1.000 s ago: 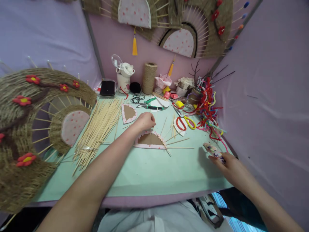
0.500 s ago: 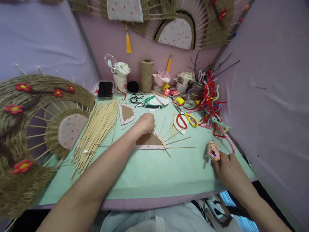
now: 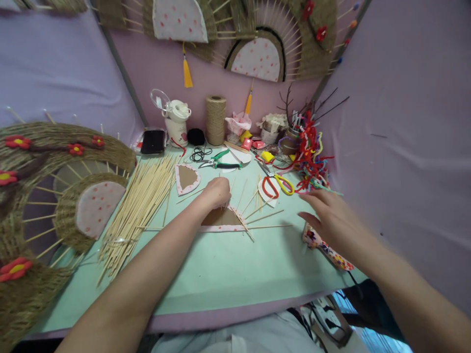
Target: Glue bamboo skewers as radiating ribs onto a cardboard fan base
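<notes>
My left hand (image 3: 217,192) is closed, fingertips down, at the top edge of a brown cardboard half-circle (image 3: 221,217) with a pink-dotted white border. It pinches a thin bamboo stick there, though the fingertips are partly hidden. Several more bamboo sticks (image 3: 265,216) fan out from the half-circle's curved edge to the right. My right hand (image 3: 327,213) is open and holds nothing, its fingers stretched toward the left above the table. Below it lies a flower-patterned glue gun (image 3: 333,254) with a cord, partly covered by the hand and forearm.
A big bundle of bamboo sticks (image 3: 138,211) lies left, beside a twine-woven fan (image 3: 66,196). Behind are pruning shears (image 3: 222,164), scissors (image 3: 275,184), a twine spool (image 3: 216,120), a white cup (image 3: 177,125) and red pipe cleaners (image 3: 311,152). A smaller cardboard piece (image 3: 188,179) lies left of centre.
My right hand has let go of the glue gun, leaving it on the table, and has moved up and left with its fingers opened. My left hand stays at the half-circle. The view has shifted slightly.
</notes>
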### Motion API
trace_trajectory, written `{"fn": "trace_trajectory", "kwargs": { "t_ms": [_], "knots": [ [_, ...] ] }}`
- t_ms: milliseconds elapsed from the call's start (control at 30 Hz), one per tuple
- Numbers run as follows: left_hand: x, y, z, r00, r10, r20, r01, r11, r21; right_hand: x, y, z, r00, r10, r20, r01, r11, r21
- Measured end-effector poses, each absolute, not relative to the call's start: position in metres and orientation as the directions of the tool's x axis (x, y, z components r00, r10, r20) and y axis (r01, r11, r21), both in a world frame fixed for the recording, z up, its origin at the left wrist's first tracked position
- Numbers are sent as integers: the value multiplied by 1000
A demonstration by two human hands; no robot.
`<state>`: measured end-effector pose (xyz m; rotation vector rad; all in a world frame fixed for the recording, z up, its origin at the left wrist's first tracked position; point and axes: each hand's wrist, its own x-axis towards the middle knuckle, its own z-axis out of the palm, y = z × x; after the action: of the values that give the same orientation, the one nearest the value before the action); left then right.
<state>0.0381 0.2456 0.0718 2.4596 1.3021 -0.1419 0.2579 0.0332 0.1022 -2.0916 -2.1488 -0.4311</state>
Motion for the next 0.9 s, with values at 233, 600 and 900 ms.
{"fn": "trace_trajectory", "kwargs": {
  "t_ms": [233, 600, 900],
  "knots": [
    [38, 246, 72, 587, 778, -224, 807, -541, 237, 209, 169, 98, -437, 891, 122, 879, 452, -152],
    [36, 243, 74, 560, 796, -232, 825, -510, 242, 240, 285, 68, -263, 955, 138, 933, 288, -216],
    [35, 247, 69, 557, 797, -232, 827, -510, 235, 234, 306, 49, -224, 972, 75, 952, 234, -196]
  ]
}}
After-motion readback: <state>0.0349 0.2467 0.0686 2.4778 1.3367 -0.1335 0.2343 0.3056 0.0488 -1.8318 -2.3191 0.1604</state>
